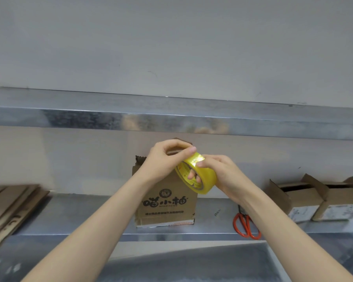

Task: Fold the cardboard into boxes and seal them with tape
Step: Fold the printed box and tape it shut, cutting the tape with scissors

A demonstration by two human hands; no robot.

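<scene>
Head view: a roll of yellow packing tape (205, 175) is held up in front of a printed cardboard box (165, 202), which stands upright on a metal shelf (80, 214). The roll is grasped by the right hand (226, 174), with fingers threaded through its core and the thumb laid on the outer face. The roll's top edge is pinched between thumb and forefinger of the left hand (163, 159). Whether the free end has been lifted cannot be told.

The step in hand is judged to be the finding and peeling of the tape's end, so that the box's seam can be sealed. A length would next have to be drawn off, laid along the seam and pressed flat, then cut. For that the orange scissors (247, 226), lying on the shelf just right of the box, are within reach.

Flattened cardboard (10, 204) is stacked at the left. Two folded boxes (300, 200) (338, 202) stand touching at the right, flaps raised.
</scene>
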